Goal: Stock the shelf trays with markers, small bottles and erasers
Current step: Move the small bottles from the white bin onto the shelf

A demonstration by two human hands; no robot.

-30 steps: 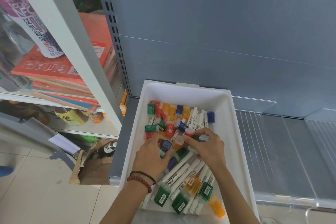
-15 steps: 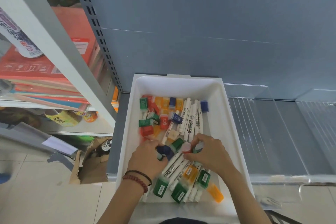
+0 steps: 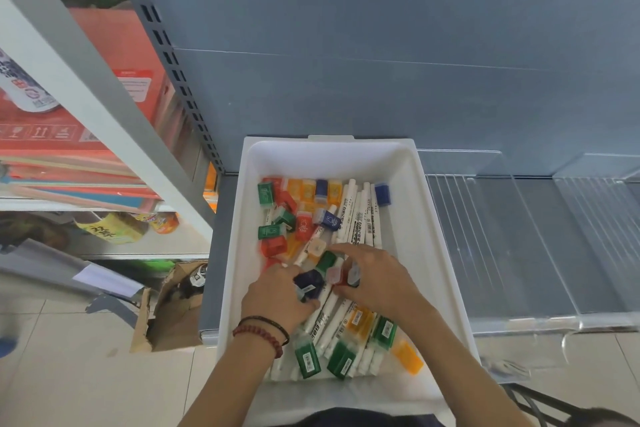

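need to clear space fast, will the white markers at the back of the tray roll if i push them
Probably a little: the white markers are round, smooth barrels lying loose side by side. Likely not far, since the small coloured cases and the tray wall hem them in. They look stiff and light, so a push should slide several together.

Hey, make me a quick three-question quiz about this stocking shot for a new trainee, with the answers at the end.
1. True or false: the white plastic tray sits on the tiled floor.
2. What does the left hand, the one with beaded bracelets on its wrist, grip? A) a long white marker B) a small dark blue piece C) a green eraser
3. Fill in the colour: the right hand pinches a small clear-capped piece that is ___.
Key: 1 false, it sits on the grey metal shelf; 2 B; 3 red.
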